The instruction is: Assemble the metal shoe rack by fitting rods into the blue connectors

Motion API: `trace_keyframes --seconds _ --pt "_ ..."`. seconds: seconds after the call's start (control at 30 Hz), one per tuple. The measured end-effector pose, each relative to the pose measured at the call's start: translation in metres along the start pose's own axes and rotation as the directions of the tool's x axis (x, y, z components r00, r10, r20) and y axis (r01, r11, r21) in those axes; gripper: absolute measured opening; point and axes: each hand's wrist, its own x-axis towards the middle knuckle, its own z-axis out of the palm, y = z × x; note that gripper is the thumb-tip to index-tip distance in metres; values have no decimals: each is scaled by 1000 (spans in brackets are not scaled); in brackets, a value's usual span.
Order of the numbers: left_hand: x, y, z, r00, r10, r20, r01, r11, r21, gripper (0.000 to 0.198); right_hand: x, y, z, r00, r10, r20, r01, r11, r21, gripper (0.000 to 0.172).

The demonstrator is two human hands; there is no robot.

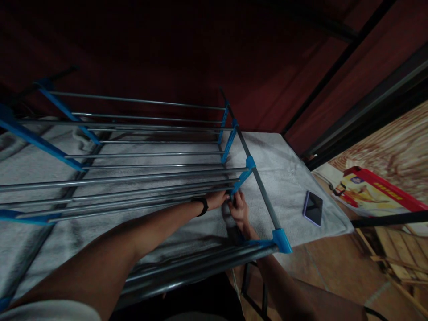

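I have both hands working at the lower end of a blue bracket [239, 180] on the metal rack [133, 177], which stands on a grey cloth [274, 145]. The left hand [218, 199], just beyond a black wristband [202, 206], presses its fingers against the bracket's inner side; whether they truly grip it I cannot tell, since the fingertips are partly hidden. The right hand [239, 209] has thumb and fingers curled together, pinching what looks like the bracket's foot.

My main worry is sideways force. If the two hands push unevenly, the bracket could twist on the grey pole [265, 196], and the thin tubes seated in it might work out of their sockets. The joint sits in shadow, so a crooked fit could easily go unnoticed. The soft cloth would probably give poor footing: a hard shove might make the whole frame skid or lean.

The right forearm [273, 274] passes under the near tubes [200, 269], so raising that elbow could knock them or the corner connector [282, 240]. Should a finger slip, it may get nipped. The phone [313, 208] lies well apart from the hands, though a sliding frame might reach it.
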Motion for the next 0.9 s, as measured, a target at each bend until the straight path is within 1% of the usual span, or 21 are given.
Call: trace_keyframes --seconds 0.13,0.37,0.5,0.63,0.8,0.9 --pt "-1 0 -1 1000 11 14 -10 1000 -19 37 -1 -2 0 1000 -15 -23 15 1000 -14 37" --pt "-2 2 -7 998 52 44 -43 985 -170 40 -5 -5 -1 997 -62 -36 61 998 -24 39" --pt "2 2 -8 994 81 70 -63 972 -225 36 -3 -1 -1 995 -100 -23 100 995 -9 41" --pt "3 1 -10 992 85 91 -62 970 -234 32 -3 2 1 991 -128 -26 128 991 29 48" --pt "-1 1 -8 994 61 92 -40 974 -221 29 -5 1 1 993 -114 -32 115 993 39 41" --pt "-1 -1 -5 995 41 92 -20 976 -217 29 -5 -3 0 993 -107 -40 110 992 60 41"
